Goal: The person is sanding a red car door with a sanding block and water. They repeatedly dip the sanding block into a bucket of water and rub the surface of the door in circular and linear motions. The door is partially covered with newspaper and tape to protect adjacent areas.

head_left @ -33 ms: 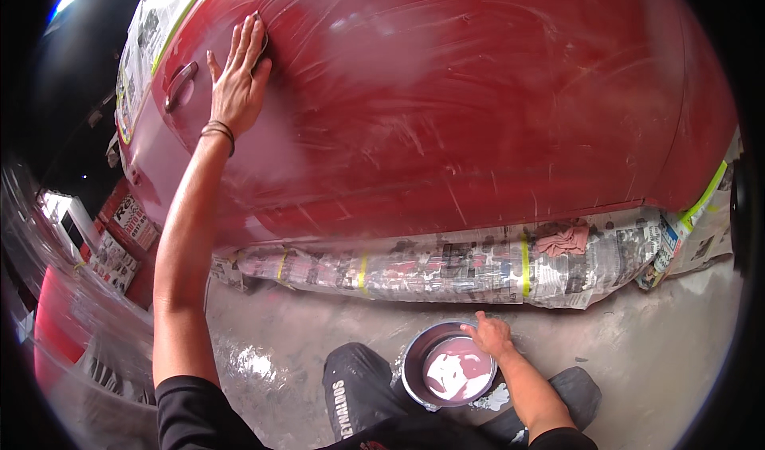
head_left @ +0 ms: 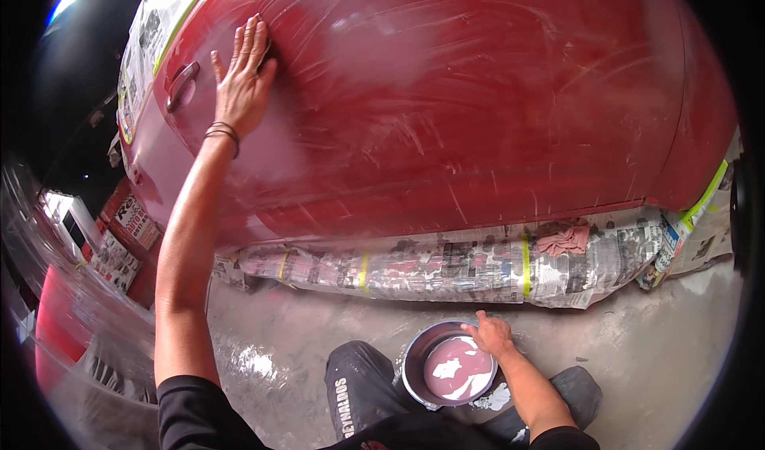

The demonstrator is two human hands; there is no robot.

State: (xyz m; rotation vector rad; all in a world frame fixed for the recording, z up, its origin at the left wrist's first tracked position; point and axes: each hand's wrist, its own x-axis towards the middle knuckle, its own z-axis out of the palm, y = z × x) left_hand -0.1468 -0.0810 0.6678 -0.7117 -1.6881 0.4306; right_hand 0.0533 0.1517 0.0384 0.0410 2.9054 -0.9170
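Observation:
My left hand (head_left: 243, 79) lies flat on the dull red car door (head_left: 446, 115), just right of the door handle (head_left: 182, 87). Its middle fingers are stretched out together, the thumb and little finger spread away. A thin edge of something shows beside the fingers; what lies under the palm is hidden. Low between my knees stands a round grey bucket (head_left: 412, 381) with cloudy pinkish liquid (head_left: 472, 361) in it. My right hand (head_left: 492, 336) is closed over the bucket's right rim, the thumb toward the inside.
Newspaper (head_left: 446, 267) held by yellow-green tape (head_left: 526, 265) covers the sill below the door. A crumpled pink cloth (head_left: 563, 241) rests on it. Clear plastic sheeting (head_left: 88, 314) hangs at the left. White residue streaks the door, and the concrete floor (head_left: 637, 346) has pale splashes.
My left hand has slid very slightly right and down on the door. My right hand stays on the bucket's rim, while the bright reflection on the liquid has changed shape.

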